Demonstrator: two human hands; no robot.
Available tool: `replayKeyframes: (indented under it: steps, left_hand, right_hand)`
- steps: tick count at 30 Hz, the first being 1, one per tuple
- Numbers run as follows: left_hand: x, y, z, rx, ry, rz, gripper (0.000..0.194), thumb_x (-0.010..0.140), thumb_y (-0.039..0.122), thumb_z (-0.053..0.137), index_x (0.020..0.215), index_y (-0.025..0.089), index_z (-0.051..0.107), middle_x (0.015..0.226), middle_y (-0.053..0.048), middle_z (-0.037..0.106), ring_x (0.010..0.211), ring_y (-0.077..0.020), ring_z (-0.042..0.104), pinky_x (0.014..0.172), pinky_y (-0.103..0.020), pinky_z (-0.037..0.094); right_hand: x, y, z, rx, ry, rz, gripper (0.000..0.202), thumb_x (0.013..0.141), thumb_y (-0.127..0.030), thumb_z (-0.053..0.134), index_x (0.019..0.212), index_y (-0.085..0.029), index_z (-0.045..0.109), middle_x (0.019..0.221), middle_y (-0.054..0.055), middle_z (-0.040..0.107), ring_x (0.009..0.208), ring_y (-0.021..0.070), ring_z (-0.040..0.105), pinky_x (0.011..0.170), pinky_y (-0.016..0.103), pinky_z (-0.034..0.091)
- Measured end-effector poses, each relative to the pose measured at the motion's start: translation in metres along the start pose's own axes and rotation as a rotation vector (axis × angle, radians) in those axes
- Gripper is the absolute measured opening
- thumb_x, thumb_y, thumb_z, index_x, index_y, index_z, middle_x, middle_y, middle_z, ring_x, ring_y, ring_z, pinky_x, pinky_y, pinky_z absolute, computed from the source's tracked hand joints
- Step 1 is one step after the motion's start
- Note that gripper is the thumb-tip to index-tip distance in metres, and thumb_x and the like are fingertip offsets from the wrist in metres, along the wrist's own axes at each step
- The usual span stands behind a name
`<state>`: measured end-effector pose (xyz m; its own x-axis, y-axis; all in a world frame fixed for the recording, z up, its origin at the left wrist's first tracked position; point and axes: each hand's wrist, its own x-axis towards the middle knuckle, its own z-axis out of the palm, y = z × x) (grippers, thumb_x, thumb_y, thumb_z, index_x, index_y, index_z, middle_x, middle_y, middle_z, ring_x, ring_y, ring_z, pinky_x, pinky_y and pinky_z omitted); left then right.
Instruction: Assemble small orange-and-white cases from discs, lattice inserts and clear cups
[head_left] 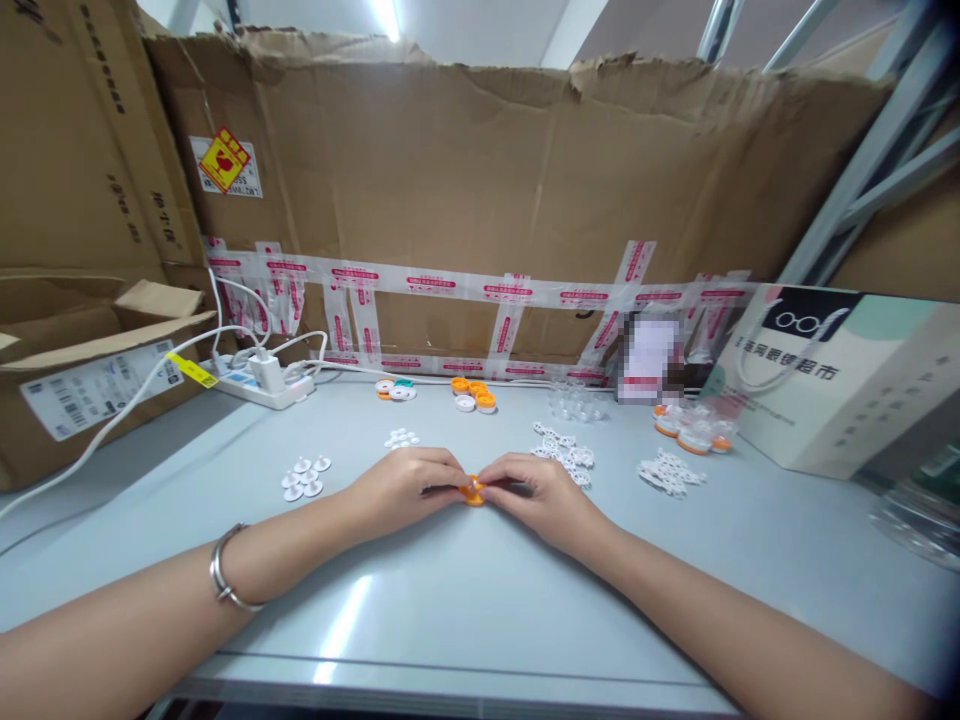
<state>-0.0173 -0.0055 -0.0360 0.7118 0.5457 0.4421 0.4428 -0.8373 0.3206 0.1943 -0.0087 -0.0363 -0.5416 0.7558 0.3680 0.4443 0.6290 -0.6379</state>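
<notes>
Both hands meet over the middle of the table around a small round orange plastic part (472,490). My left hand (409,488), below a wrist with a silver bangle, pinches its left side. From the right, my right hand (544,497) grips the same part between thumb and fingers. Fingertips cover much of it, so its inner details are hidden. Small white discs (402,438) lie just behind my left hand, and white pegged pieces (304,478) sit farther left. Close behind my right hand is a pile of white lattice-like pieces (574,455).
Orange and white round parts (474,393) stand at the back, beside clear plastic pieces (577,402). More white pieces (670,472) and capped round assemblies (694,425) lie right, near a paper bag (840,380). A power strip (262,385) and open carton (90,370) occupy the left.
</notes>
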Motion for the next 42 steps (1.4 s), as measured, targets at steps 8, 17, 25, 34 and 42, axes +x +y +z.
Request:
replayKeyframes:
  steps: [8,17,25,34,42]
  left_hand:
    - [0.0007,-0.0008,0.0003,0.012,0.004,0.007,0.021,0.086,0.023,0.049,0.098,0.019,0.066,0.092,-0.004,0.067,0.082,-0.0122,0.061,0.076,-0.023,0.048]
    - [0.0003,-0.0032,0.0008,0.023,-0.004,0.01,0.02,0.086,0.021,0.049,0.096,0.019,0.066,0.093,-0.004,0.066,0.082,-0.0117,0.061,0.077,-0.022,0.048]
    - [0.0007,-0.0028,0.0015,0.035,0.006,0.006,0.02,0.086,0.022,0.049,0.097,0.018,0.066,0.091,-0.004,0.066,0.081,-0.012,0.061,0.075,-0.023,0.048]
    - [0.0,-0.0026,0.0016,0.035,-0.015,-0.006,0.022,0.087,0.022,0.047,0.098,0.02,0.066,0.093,-0.005,0.065,0.081,-0.0125,0.061,0.077,-0.024,0.048]
    - [0.0003,-0.0024,0.0019,0.041,-0.03,-0.006,0.022,0.087,0.021,0.047,0.098,0.019,0.066,0.094,-0.004,0.065,0.082,-0.012,0.06,0.077,-0.023,0.047]
  right_hand:
    - [-0.0017,0.0002,-0.0019,-0.046,-0.03,-0.069,0.014,0.081,-0.021,0.057,0.09,-0.021,0.068,0.087,0.001,0.068,0.08,0.0111,0.062,0.076,0.022,0.047]
    - [-0.0021,0.0063,0.0006,-0.077,-0.01,-0.137,0.015,0.081,-0.021,0.057,0.091,-0.02,0.068,0.088,0.002,0.068,0.082,0.0104,0.062,0.077,0.021,0.048]
    - [-0.0034,0.0057,-0.0002,-0.089,-0.004,-0.139,0.015,0.081,-0.021,0.057,0.091,-0.02,0.068,0.088,0.002,0.068,0.081,0.0105,0.062,0.076,0.021,0.048]
    - [-0.0022,0.0057,-0.0002,-0.072,-0.007,-0.129,0.016,0.082,-0.024,0.056,0.091,-0.022,0.069,0.088,0.003,0.067,0.081,0.0124,0.062,0.076,0.024,0.049]
    - [-0.0028,0.0051,0.0017,-0.072,-0.013,-0.114,0.016,0.081,-0.025,0.057,0.092,-0.025,0.07,0.087,0.003,0.066,0.079,0.0118,0.062,0.074,0.023,0.049]
